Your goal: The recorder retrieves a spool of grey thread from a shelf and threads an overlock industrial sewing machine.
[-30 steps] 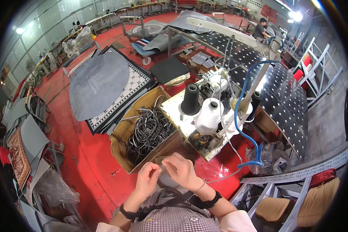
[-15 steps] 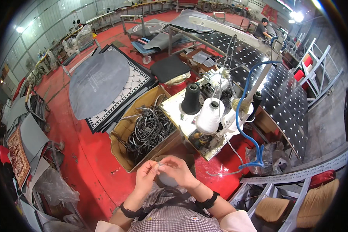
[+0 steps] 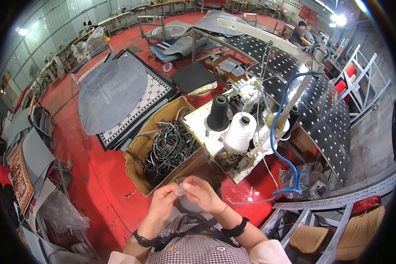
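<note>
In front of my checked apron [image 3: 202,244], my left hand [image 3: 163,199] and my right hand [image 3: 199,192] meet, fingertips pinched together. Between them is a small greyish, shiny scrap [image 3: 179,189], too small to name. Both hands are closed on it. Just beyond stands a cardboard box [image 3: 134,169] holding a tangle of dark cords or trimmings [image 3: 169,152]. To the right of the box is a machine stand [image 3: 198,118] carrying a black thread cone [image 3: 218,113] and a white thread cone [image 3: 240,133].
A blue hose [image 3: 280,119] loops down at the right of the stand. Stacked mats [image 3: 112,94] lie on the red floor at left. A black studded table [image 3: 312,114] runs along the right, with thread-laden racks [image 3: 311,237] near me. Another person [image 3: 299,34] sits far right.
My hands stay in the same place, but the fingers have shifted and more of the greyish scrap shows between them. The blue hose and machine arm have moved slightly right.
</note>
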A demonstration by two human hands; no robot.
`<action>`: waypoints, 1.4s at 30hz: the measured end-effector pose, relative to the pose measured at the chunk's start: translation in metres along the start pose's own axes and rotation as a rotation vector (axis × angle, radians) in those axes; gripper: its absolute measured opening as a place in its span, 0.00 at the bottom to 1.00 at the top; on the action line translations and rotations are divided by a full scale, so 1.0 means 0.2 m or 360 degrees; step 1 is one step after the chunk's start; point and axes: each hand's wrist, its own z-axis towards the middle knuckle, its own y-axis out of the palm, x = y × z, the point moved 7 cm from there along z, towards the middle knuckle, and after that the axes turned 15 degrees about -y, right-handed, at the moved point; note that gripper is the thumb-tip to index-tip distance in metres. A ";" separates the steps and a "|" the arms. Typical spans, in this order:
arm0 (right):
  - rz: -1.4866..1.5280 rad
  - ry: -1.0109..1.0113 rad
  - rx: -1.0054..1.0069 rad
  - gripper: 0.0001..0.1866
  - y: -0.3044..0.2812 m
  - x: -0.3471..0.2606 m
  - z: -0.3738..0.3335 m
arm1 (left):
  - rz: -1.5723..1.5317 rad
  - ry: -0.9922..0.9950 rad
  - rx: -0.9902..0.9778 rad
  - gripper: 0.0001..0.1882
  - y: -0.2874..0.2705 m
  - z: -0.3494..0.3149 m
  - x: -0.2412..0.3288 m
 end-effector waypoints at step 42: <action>-0.0519 0.0019 -0.0199 0.09 -0.02 -0.17 0.04 | 0.0924 0.0331 0.0532 0.03 -0.08 -0.05 0.12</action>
